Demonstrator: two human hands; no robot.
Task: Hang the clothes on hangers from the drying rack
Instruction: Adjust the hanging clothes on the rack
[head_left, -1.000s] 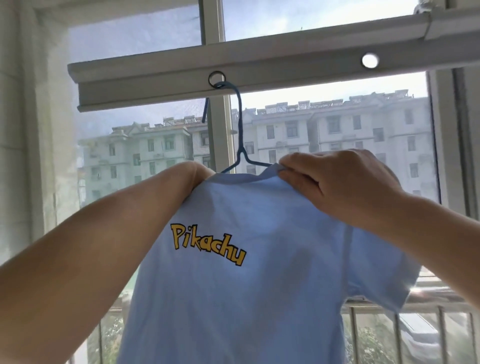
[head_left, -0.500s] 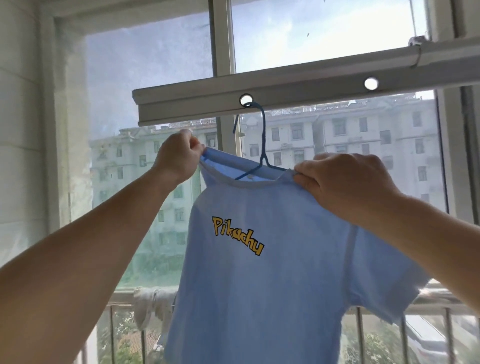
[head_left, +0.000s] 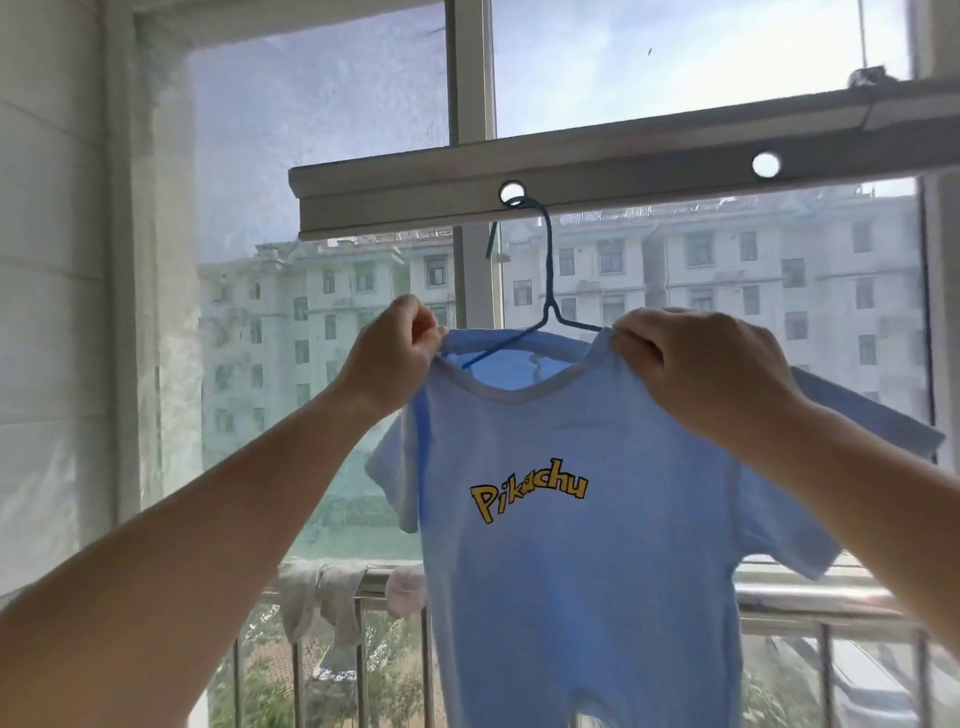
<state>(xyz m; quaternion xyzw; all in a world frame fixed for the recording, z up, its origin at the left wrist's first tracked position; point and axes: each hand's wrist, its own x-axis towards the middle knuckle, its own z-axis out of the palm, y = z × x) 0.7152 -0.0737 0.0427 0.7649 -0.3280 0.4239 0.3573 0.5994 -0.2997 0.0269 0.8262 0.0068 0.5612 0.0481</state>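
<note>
A light blue T-shirt (head_left: 561, 571) with yellow "Pikachu" lettering hangs on a thin blue wire hanger (head_left: 549, 291). The hanger's hook passes through a round hole in the grey metal drying rack bar (head_left: 415, 197) overhead. My left hand (head_left: 395, 353) pinches the shirt's left shoulder at the collar. My right hand (head_left: 696, 364) grips the right shoulder by the collar. The hanger's arms run down inside the neck opening; their ends are hidden by the cloth.
A second hole (head_left: 765, 165) in the bar lies to the right. Behind is a window with a vertical frame post (head_left: 470, 73) and a screen. Small pale garments (head_left: 322, 603) hang on the outer metal railing (head_left: 810, 608) below.
The view shifted so the shirt and hanger now sit further right and lower. My left hand moved out to the shirt's left shoulder, and the collar now spreads open between both hands.
</note>
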